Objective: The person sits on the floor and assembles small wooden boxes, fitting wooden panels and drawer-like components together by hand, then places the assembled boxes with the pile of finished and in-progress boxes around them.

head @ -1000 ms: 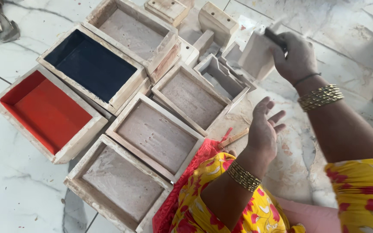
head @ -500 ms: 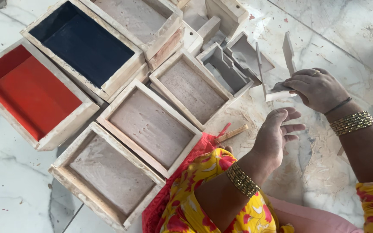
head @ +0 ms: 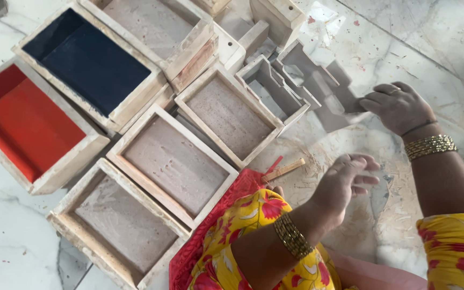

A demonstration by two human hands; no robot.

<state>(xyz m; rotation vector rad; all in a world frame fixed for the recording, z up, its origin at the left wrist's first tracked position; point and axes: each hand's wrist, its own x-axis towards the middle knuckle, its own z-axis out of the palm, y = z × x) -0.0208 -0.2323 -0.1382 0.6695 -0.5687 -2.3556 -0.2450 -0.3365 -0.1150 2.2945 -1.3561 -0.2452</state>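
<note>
You've got no packages, labels, signs or screens in view here (only unmarked open boxes on the floor, nothing printed or stuck on them that you could read or point to).

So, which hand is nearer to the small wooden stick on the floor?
Left. The left hand hovers just right of the wooden stick, not touching. The right hand is farther up, on a pale flat piece.

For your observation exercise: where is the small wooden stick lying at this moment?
In the head view, the wooden stick lies on the marble floor just left of the left hand, beside the red cloth.
</note>
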